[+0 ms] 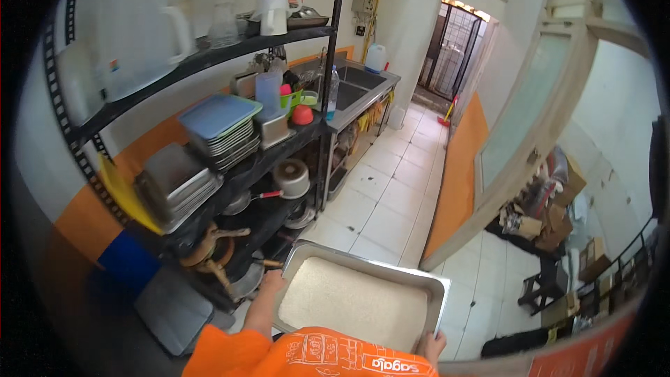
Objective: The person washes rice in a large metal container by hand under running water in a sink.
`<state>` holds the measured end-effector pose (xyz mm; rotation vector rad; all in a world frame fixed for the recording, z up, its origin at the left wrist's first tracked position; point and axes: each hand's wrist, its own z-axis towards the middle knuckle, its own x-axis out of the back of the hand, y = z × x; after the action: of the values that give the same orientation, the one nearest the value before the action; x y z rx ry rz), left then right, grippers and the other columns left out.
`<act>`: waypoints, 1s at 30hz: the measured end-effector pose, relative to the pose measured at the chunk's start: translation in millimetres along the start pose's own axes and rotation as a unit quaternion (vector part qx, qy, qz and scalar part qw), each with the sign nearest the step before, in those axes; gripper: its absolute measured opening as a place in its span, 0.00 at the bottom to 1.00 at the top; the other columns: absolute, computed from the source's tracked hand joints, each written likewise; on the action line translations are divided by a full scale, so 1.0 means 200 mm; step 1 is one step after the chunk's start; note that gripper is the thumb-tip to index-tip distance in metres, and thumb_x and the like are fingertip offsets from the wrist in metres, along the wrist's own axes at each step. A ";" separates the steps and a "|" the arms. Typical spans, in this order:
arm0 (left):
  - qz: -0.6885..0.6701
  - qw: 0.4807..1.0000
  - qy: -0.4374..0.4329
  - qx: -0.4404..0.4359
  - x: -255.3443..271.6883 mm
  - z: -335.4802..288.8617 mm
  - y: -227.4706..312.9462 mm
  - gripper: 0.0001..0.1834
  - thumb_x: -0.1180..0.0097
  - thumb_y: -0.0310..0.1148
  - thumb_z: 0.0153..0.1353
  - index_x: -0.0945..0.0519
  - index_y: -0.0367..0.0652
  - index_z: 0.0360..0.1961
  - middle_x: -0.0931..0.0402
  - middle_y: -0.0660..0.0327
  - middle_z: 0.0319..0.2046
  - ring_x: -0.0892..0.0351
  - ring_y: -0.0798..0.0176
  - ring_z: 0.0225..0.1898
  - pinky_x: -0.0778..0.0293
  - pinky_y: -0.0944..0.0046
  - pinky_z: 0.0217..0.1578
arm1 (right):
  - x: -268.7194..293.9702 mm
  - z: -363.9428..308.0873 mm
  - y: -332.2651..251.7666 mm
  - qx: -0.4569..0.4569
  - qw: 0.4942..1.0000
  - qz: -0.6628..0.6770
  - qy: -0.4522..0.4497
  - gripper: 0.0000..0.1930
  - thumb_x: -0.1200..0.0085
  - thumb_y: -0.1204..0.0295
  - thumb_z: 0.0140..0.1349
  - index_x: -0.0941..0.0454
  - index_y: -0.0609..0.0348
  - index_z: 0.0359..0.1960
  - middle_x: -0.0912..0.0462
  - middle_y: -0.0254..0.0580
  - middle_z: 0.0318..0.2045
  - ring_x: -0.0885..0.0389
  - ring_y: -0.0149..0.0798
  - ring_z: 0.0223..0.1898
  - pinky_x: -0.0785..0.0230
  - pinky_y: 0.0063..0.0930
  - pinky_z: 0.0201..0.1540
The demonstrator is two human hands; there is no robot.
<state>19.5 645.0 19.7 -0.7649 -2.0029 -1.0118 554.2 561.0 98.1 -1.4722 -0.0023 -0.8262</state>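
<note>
Steel tray of white rice carried at chest height above the tiled floor, beside the black shelving. Left hand grips its left rim; right hand clasps the near right corner. Near edge hidden behind orange shirt.

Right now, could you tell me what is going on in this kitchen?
A person in an orange shirt is carrying a metal tray filled with white rice. The left hand grips its left edge and the right hand its near right corner. They stand on a white tiled floor beside a black shelf rack stacked with trays and pots, with a steel sink farther along.
</note>
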 end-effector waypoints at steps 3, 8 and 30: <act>0.018 1.000 -0.014 -0.022 0.18 0.37 0.57 0.17 0.47 0.38 0.50 0.21 0.47 0.41 0.23 0.51 0.41 0.25 0.50 0.48 0.30 0.53 0.48 | -0.13 0.34 0.01 -0.110 0.993 0.046 0.018 0.05 0.46 0.76 0.51 0.27 0.65 0.24 0.26 0.33 0.20 0.33 0.26 0.22 0.39 0.27 0.24; 0.086 0.990 -0.032 -0.105 0.14 1.21 1.10 0.19 0.45 0.42 0.48 0.21 0.45 0.41 0.22 0.49 0.40 0.23 0.46 0.43 0.28 0.50 0.45 | -0.52 1.00 0.44 -0.106 0.990 0.021 0.085 0.07 0.47 0.70 0.50 0.28 0.59 0.23 0.31 0.34 0.12 0.37 0.30 0.15 0.46 0.30 0.16; -0.149 0.963 0.201 -0.100 1.80 3.97 2.93 0.21 0.49 0.47 0.53 0.19 0.38 0.32 0.22 0.45 0.27 0.22 0.44 0.31 0.28 0.51 0.34 | -2.68 5.03 -1.04 -0.010 0.983 0.108 -0.147 0.06 0.50 0.79 0.49 0.23 0.62 0.30 0.26 0.27 0.22 0.33 0.24 0.25 0.40 0.21 0.29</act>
<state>-4.9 1674.8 226.4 -0.3213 -1.7049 -1.4343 538.1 1718.1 173.3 -1.5707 -0.0554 -0.4308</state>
